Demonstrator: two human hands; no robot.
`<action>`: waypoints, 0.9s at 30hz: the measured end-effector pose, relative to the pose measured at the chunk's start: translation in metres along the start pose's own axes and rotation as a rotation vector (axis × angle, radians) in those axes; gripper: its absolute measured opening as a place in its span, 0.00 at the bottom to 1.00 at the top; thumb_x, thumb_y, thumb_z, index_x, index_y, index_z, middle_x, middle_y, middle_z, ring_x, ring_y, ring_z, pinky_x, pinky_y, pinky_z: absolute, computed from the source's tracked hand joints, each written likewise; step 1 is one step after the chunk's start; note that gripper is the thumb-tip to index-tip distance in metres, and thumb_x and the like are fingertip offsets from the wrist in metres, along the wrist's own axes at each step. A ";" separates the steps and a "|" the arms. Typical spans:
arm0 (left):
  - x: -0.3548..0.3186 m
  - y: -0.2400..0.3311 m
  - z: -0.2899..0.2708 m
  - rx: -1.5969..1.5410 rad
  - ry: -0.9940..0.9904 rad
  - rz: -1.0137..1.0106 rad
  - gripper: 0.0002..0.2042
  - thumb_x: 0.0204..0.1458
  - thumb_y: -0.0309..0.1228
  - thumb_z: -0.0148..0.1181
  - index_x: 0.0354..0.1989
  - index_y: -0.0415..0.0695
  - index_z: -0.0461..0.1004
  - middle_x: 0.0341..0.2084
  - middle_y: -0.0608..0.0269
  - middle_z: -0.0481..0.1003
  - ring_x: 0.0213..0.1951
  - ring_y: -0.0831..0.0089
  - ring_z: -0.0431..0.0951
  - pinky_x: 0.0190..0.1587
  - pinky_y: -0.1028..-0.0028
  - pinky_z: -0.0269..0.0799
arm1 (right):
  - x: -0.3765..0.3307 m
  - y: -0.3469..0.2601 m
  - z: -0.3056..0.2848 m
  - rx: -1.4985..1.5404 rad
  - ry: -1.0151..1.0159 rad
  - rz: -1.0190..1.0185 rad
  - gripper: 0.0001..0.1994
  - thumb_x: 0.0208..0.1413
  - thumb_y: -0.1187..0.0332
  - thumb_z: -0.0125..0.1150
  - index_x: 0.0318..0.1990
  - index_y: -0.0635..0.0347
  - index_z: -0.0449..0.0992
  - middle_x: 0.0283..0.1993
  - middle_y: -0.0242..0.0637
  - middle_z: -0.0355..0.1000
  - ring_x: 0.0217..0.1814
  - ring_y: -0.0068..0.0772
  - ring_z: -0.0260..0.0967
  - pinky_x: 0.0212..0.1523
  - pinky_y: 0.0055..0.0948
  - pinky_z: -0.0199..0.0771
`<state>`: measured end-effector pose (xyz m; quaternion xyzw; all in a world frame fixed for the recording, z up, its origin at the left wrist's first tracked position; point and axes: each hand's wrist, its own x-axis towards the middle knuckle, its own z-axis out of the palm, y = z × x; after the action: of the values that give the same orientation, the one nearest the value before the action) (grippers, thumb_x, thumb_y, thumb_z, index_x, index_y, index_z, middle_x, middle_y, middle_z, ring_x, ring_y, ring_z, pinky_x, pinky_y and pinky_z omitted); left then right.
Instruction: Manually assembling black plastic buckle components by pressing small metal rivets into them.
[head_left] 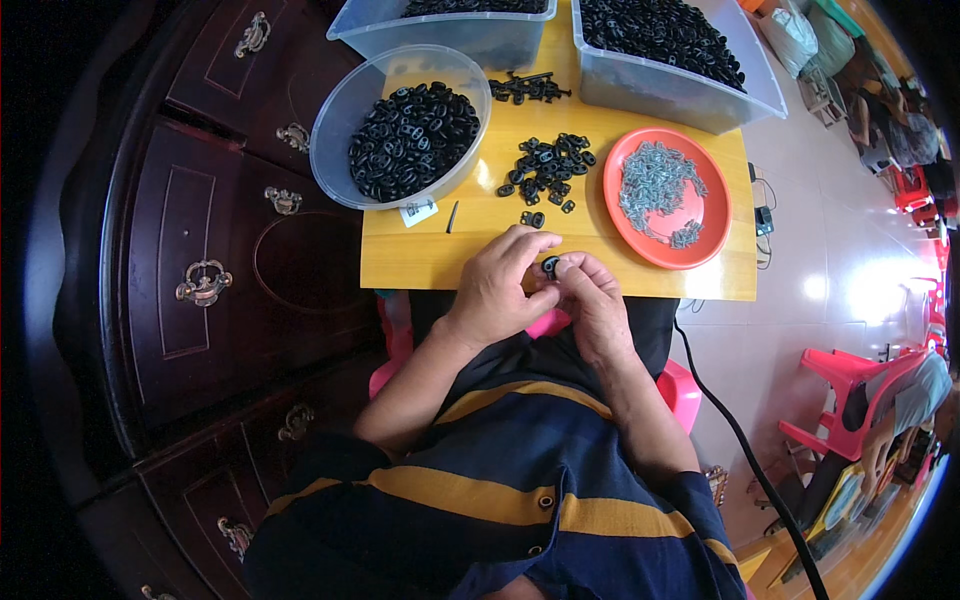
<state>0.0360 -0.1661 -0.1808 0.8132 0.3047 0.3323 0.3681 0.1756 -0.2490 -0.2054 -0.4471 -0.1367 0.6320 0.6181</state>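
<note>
Above the table's near edge, my right hand (598,305) pinches a small black oval plastic piece (550,266) with a hole in it between thumb and fingers. Close against it on the left is my left hand (500,285), its thumb and index finger apart and curved around the piece; its lower fingers are partly hidden. Just beyond my hands lie a few loose black pieces (538,219), with a larger pile of black pieces (548,165) behind them. To the right, an orange-red plate (718,215) carries many small silvery metal pins (655,180).
A round clear tub (330,150) of black oval pieces stands at left. Two clear bins (480,40) of black parts line the back, with black stick-like parts (528,88) before them. A thin dark strip (452,217) lies on the yellow table (410,260). Dark wooden drawers (190,270) flank the left.
</note>
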 end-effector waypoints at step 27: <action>-0.003 -0.006 0.001 -0.115 0.008 -0.016 0.13 0.45 0.19 0.69 0.41 0.37 0.79 0.35 0.53 0.80 0.37 0.57 0.83 0.39 0.66 0.79 | 0.001 0.010 -0.002 -0.053 0.042 -0.029 0.09 0.68 0.63 0.58 0.39 0.57 0.79 0.34 0.26 0.76 0.34 0.16 0.72 0.41 0.21 0.74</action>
<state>0.0338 -0.1660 -0.1869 0.7869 0.2932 0.3495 0.4155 0.1708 -0.2505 -0.2139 -0.4745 -0.1468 0.6095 0.6179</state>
